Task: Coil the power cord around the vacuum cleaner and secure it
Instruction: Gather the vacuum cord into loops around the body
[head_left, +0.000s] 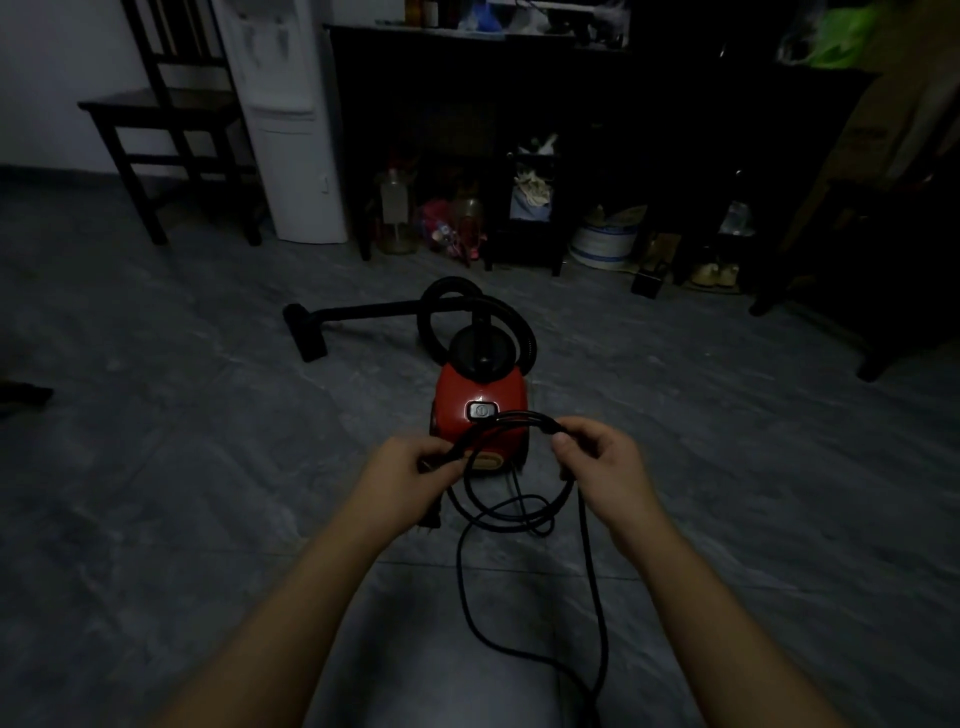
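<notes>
Near the middle of the floor (208, 467), on the near side of the red vacuum cleaner (467, 389), both hands hold the power cord (592, 571). The left hand (405, 467) grips gathered loops and the right hand (597, 457) pinches the next stretch. Slack trails toward the near edge and lies crossed under the hands, so a hasty pull could knot it or spill the loops from the left grip. Thin, black and limp, it is looped between the hands, with none yet around the body.
</notes>
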